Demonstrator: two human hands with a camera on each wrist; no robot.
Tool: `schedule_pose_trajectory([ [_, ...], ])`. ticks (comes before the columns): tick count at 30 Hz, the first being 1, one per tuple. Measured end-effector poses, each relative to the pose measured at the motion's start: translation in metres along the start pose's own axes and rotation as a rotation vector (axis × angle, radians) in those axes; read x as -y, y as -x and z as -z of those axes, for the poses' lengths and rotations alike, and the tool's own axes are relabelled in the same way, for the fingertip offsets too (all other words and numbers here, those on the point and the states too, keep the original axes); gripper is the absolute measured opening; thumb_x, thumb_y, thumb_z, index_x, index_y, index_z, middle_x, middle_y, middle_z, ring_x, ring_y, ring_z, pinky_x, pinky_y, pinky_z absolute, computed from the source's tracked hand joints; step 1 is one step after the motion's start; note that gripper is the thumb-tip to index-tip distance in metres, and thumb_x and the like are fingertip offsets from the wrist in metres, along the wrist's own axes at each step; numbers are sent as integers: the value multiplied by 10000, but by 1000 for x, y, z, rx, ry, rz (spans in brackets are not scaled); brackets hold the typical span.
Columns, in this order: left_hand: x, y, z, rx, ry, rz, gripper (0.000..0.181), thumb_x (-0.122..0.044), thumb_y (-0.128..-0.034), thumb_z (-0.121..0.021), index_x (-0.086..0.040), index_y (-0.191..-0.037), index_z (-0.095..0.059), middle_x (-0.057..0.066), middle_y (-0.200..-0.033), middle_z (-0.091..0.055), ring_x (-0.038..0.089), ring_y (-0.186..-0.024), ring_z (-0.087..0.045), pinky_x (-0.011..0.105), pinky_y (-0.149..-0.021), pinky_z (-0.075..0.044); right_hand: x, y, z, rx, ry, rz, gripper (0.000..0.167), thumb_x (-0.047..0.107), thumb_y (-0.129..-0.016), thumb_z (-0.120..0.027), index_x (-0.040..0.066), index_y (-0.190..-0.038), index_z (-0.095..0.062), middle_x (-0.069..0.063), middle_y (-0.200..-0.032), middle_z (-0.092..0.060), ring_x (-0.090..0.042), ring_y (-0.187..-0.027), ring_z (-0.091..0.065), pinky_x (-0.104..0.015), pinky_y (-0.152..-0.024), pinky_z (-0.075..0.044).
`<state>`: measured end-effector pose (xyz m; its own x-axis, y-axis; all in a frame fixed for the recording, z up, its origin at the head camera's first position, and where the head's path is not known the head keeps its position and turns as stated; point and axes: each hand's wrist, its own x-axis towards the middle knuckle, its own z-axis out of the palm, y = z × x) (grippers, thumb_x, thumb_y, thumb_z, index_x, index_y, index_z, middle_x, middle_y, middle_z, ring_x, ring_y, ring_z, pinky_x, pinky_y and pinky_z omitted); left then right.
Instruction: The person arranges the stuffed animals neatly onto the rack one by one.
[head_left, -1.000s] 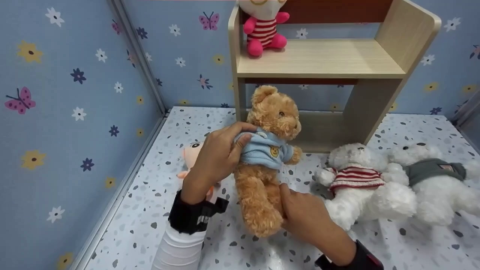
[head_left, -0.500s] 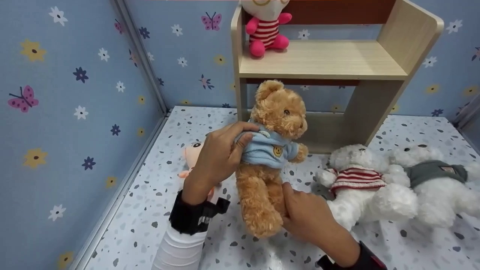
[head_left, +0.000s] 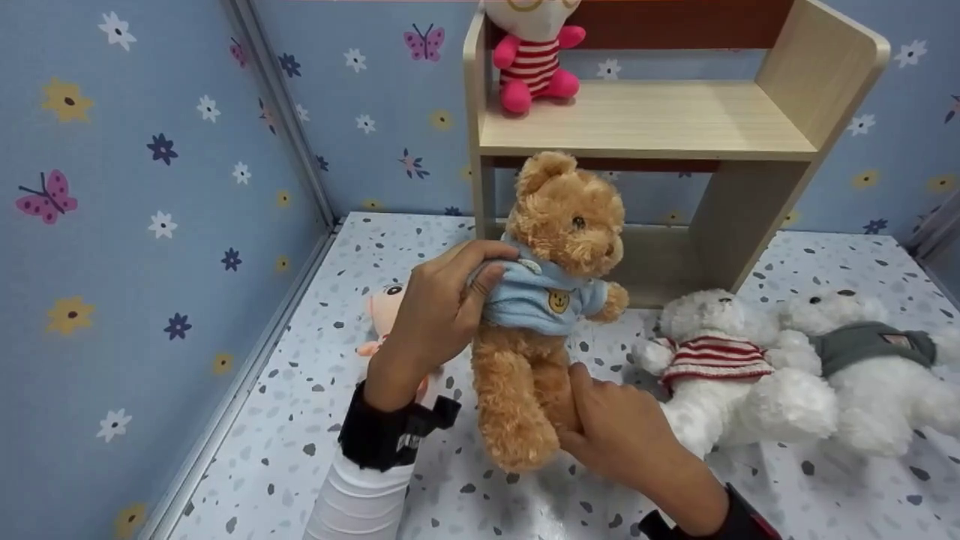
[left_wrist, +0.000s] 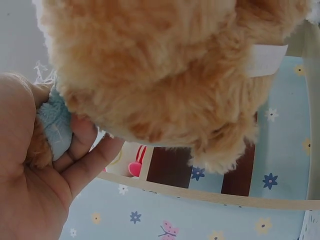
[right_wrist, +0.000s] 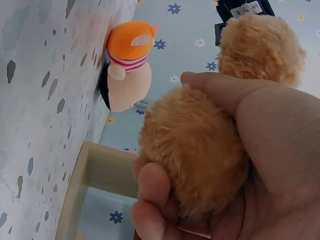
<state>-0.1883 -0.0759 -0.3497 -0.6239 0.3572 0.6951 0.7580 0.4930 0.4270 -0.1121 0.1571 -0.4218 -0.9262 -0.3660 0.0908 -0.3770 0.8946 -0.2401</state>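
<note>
Before the wooden shelf (head_left: 637, 116), the left hand (head_left: 442, 300) gripped the brown teddy bear (head_left: 551, 321) round its blue sweater (head_left: 529, 296) while the right hand (head_left: 622, 435) curled round one leg (head_left: 553, 390), apparently bracing it high and low against flopping.

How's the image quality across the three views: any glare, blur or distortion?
Head view: mostly clear, with faint glare on the table and a shadow beside the striped white bear. Left wrist: the shelf edge bows, and the brown bear looks soft up close. Right wrist: the table looks washed out.
</note>
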Motion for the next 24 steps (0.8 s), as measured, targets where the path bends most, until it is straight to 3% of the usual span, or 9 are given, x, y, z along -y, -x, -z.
schedule_pose_trajectory([
  [5, -1, -1, 1, -32, 18, -16, 260, -237, -1086, -494, -118, -1233, -672, 56, -1209, -714, 141, -975, -710, 327, -870, -573, 0, 0, 2, 18, -8, -12, 453, 413, -863, -739, 106, -1113, -518, 79, -582, -473, -100, -452, -441, -292, -407, -349],
  [16, 0, -2, 0, -69, 16, -28, 241, -215, -1077, -515, -98, -1218, -671, 63, -1195, -720, 163, -1112, -701, 341, -947, -569, -2, 0, 2, -22, 14, 22, 445, 440, -879, -736, 118, -1089, -514, 105, -566, -451, -63, -432, -395, -258, -394, -307],
  [24, 1, -1, -2, -83, 53, -17, 242, -216, -1083, -501, -106, -1225, -663, 53, -1199, -710, 133, -1091, -694, 337, -911, -567, -4, 0, 7, -10, 9, 17, 547, 497, -896, -725, 90, -1218, -552, 104, -593, -487, -52, -450, -425, -266, -401, -327],
])
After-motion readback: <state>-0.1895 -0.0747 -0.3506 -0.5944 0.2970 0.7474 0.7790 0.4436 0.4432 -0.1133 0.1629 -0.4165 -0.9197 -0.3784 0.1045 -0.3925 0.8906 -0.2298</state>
